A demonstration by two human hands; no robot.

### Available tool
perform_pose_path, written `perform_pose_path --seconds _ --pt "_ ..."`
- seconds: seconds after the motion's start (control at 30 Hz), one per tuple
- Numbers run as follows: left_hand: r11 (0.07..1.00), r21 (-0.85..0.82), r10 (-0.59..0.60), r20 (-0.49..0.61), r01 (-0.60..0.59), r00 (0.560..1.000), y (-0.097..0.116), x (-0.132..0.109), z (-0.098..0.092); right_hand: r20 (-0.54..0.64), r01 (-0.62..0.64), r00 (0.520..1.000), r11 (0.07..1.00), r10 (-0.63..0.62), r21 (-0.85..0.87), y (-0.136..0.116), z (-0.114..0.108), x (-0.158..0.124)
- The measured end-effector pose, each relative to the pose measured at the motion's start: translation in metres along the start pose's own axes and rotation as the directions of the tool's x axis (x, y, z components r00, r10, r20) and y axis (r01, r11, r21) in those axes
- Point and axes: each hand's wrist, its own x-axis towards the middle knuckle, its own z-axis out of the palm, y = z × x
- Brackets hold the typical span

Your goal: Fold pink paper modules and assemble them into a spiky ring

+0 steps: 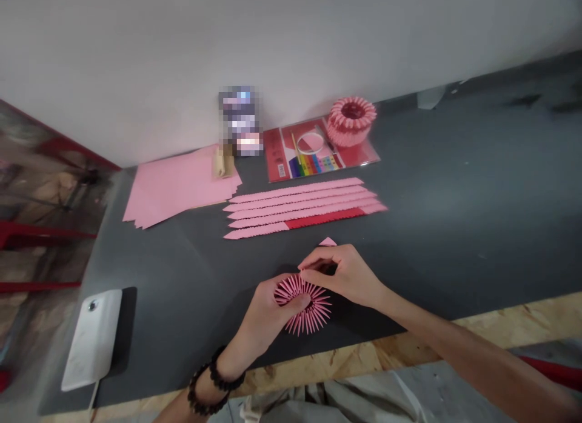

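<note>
My left hand (pixel 268 308) grips a round ring of pink folded-paper pieces (pixel 308 322), its thumb lying across the middle. The pieces fan outward like spokes. At the ring's upper edge, my right hand (pixel 345 277) pinches a small pink folded-paper piece, mostly hidden by the fingers; I cannot tell whether it is joined to the ring. A pink paper point (pixel 328 242) shows just behind the right hand. Beyond both hands lie several long rows of interlocked pink paper pieces (pixel 300 199), the nearest with a red stretch (pixel 325 219).
A pink paper stack (pixel 177 186) lies at the back left, with a small tan object (pixel 222 163) on it. A blurred-out upright object (pixel 240 123) leans by the wall. A finished pink paper ring stack (pixel 350 129) stands on a red packet (pixel 277 159). A white corded device (pixel 93 338) sits front left.
</note>
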Motion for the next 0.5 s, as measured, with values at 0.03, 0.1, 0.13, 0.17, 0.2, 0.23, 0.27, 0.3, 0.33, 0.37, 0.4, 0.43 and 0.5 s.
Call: perform_pose_path --seconds 0.03,0.1,0.13,0.17,0.2,0.23,0.27,0.3,0.33,0.37,0.4,0.43,0.5 --pt "1.0 -0.015 -0.009 0.002 0.009 1.0 -0.0004 -0.0002 0.0001 0.007 0.01 1.0 1.0 -0.009 -0.015 -0.0007 -0.0005 -0.0002" --pt "0.999 -0.046 -0.021 0.002 0.021 1.0 -0.0006 -0.0005 0.0006 0.011 0.024 1.0 0.999 -0.024 -0.039 -0.0015 -0.0013 -0.0008" --pt "0.998 -0.056 -0.025 0.001 0.025 1.0 -0.0005 -0.0005 0.0009 0.015 0.026 1.0 0.999 -0.026 -0.041 -0.0016 -0.0016 -0.001" --pt "0.998 -0.065 -0.027 0.003 0.027 1.0 -0.0005 -0.0003 0.0012 0.019 0.026 0.999 0.999 -0.025 -0.038 -0.0014 -0.0017 -0.0012" --pt "0.997 -0.076 -0.027 0.009 0.027 1.0 -0.0005 -0.0001 0.0015 0.023 0.026 0.999 0.999 -0.025 -0.035 -0.0011 -0.0019 -0.0013" --pt "0.996 -0.091 -0.024 0.012 0.025 1.0 -0.0007 0.0002 0.0018 0.027 0.026 0.999 0.999 -0.025 -0.035 -0.0006 -0.0021 -0.0013" --pt "0.994 -0.111 -0.02 0.011 0.021 1.0 -0.0009 0.0005 0.002 0.032 0.027 0.999 0.999 -0.026 -0.037 -0.0001 -0.0023 -0.0011" --pt "0.991 -0.133 -0.017 0.008 0.018 1.0 -0.0013 0.0009 0.0021 0.034 0.029 0.999 0.999 -0.027 -0.043 0.0003 -0.0025 -0.0009" --pt "0.988 -0.153 -0.015 0.002 0.015 1.0 -0.0017 0.0012 0.0022 0.035 0.03 0.999 0.998 -0.029 -0.052 0.0006 -0.0026 -0.0006" --pt "0.986 -0.166 -0.016 -0.005 0.015 1.0 -0.002 0.0015 0.0022 0.037 0.03 0.999 0.998 -0.028 -0.059 0.0009 -0.0027 -0.0003" --pt "0.985 -0.171 -0.016 -0.01 0.014 1.0 -0.0023 0.0016 0.0022 0.036 0.03 0.999 0.998 -0.028 -0.063 0.001 -0.0025 0.0" --pt "0.985 -0.169 -0.016 -0.012 0.014 1.0 -0.0025 0.0016 0.0022 0.033 0.032 0.999 0.997 -0.03 -0.065 0.0009 -0.0022 0.0002" --pt "0.989 -0.147 -0.013 -0.006 0.011 1.0 -0.0027 0.0012 0.0023 0.032 0.038 0.999 0.997 -0.036 -0.067 0.0002 -0.0011 0.0002"
